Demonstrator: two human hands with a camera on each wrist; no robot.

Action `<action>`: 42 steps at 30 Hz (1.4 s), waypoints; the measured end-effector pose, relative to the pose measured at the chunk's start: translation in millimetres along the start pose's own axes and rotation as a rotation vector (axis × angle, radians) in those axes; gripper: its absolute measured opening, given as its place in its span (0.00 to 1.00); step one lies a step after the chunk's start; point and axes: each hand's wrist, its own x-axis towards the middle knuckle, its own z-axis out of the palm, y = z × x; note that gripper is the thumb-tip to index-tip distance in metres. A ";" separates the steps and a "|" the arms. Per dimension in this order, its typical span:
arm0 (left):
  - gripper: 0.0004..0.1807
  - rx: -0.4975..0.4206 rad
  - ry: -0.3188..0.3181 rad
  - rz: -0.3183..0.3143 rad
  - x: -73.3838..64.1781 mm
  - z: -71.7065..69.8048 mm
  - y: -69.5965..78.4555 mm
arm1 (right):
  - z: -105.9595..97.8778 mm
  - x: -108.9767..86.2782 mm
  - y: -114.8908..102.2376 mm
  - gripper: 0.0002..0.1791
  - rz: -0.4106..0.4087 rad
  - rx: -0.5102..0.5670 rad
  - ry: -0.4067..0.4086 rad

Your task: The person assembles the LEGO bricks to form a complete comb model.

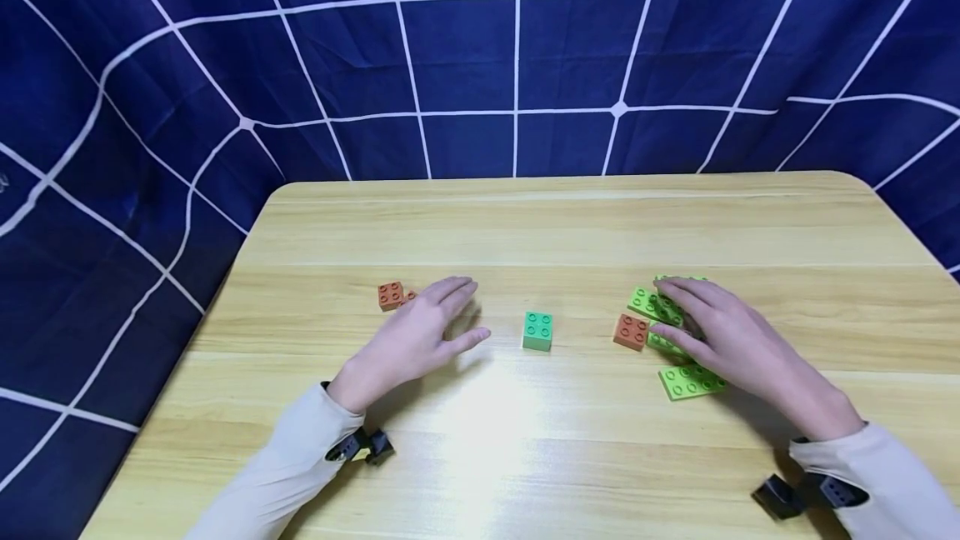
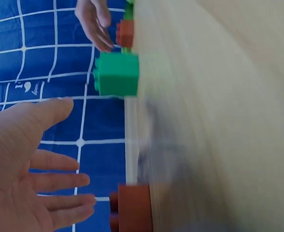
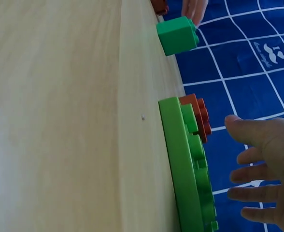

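Observation:
A green toy brick [image 1: 537,332] with studs on top stands alone at mid-table, between the two hands. My left hand [image 1: 420,336], fingers extended and thumb apart, hovers beside two red-brown bricks [image 1: 391,296], one of them partly covered by it. Nothing is in its grasp in the left wrist view. Over on the right, my right hand [image 1: 720,332] is held above several light green flat bricks [image 1: 690,382] and hides parts of them. A red-brown brick [image 1: 632,332] lies just left of its thumb. The right wrist view shows those right fingers straight and holding nothing.
The pieces rest on a light wooden table [image 1: 495,232]. A dark blue curtain [image 1: 465,57] with white lines hangs behind the table's far edge and along its left side. Each wrist wears a small black camera [image 1: 360,446].

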 end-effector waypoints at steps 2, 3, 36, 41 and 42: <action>0.36 -0.044 -0.017 0.033 2.4 1.6 4.3 | 0.2 1.8 -2.1 0.33 -0.012 -0.006 -0.005; 0.36 -0.057 -0.025 0.048 3.7 2.9 6.2 | 0.4 2.7 -3.0 0.32 -0.020 -0.008 -0.007; 0.24 -0.262 -0.073 0.116 33.5 32.9 36.1 | 15.8 10.6 -16.7 0.28 -0.118 -0.026 -0.076; 0.24 -0.285 -0.055 0.116 31.8 35.1 34.7 | 16.4 10.4 -15.8 0.26 -0.114 -0.019 -0.062; 0.24 -0.289 -0.050 0.116 31.4 35.8 34.2 | 16.6 10.5 -15.7 0.26 -0.114 -0.017 -0.060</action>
